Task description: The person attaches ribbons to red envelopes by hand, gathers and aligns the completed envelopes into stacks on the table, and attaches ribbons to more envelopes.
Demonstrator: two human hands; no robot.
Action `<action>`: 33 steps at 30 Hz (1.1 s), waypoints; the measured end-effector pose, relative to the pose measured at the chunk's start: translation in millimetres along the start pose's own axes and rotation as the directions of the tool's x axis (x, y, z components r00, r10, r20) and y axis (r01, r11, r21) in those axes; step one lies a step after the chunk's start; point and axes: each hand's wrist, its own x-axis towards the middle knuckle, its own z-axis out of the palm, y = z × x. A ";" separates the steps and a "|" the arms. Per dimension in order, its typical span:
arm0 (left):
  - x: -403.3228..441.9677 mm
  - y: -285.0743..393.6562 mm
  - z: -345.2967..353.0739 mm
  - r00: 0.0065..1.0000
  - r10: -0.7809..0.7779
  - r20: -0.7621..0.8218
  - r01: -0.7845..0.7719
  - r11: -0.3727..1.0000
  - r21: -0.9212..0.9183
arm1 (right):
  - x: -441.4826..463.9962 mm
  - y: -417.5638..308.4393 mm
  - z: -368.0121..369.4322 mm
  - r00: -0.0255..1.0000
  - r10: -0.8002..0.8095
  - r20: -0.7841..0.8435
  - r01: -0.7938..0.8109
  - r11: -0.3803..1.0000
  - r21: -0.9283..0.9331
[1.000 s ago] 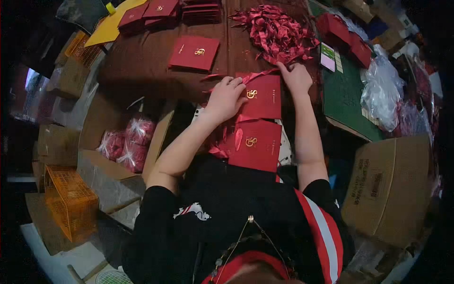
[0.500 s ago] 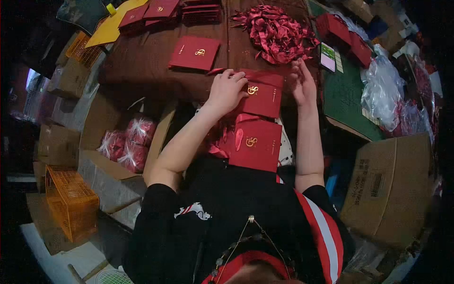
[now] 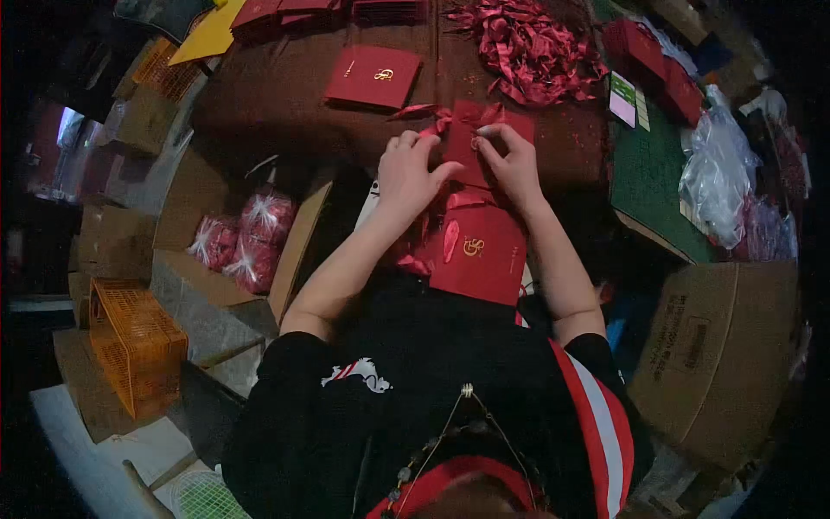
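Observation:
A flat red packet (image 3: 471,169) with a gold emblem lies in front of me at the table's edge, with a red ribbon (image 3: 439,118) across its upper part. My left hand (image 3: 410,173) is at its left side by the ribbon, fingers bent and thumb spread away from them. On the right, my right hand (image 3: 513,166) brings thumb and index finger together over the emblem; what lies between the tips is hidden. Nearer my body, a second red packet (image 3: 484,259) shows a gold emblem and a pink ribbon loop (image 3: 450,240).
On the brown-covered table (image 3: 285,91) are another red packet (image 3: 373,78), stacked packets (image 3: 389,10) and a ribbon pile (image 3: 540,52). A phone (image 3: 622,99) lies to the right. Cartons (image 3: 713,346) and an orange crate (image 3: 138,346) flank me.
My right hand has moved left from beside the upper packet onto it, fingers now pinched. My left thumb has moved away from its fingers. The view has shifted slightly.

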 end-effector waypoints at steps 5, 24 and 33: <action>-7.8 3.2 13.4 0.990 -0.107 0.091 0.117 0.987 -0.113 | -0.4 -0.1 1.8 0.989 -0.137 -0.056 0.128 0.981 -0.144; -2.2 5.3 11.9 0.943 -0.255 0.211 0.321 0.863 -0.391 | -18.2 -22.3 2.4 0.956 -0.223 0.189 0.271 0.919 -0.288; -7.8 7.8 17.8 0.977 -0.184 0.103 0.211 0.860 -0.465 | -14.3 -28.1 9.2 0.874 -0.353 0.334 0.480 0.732 -0.483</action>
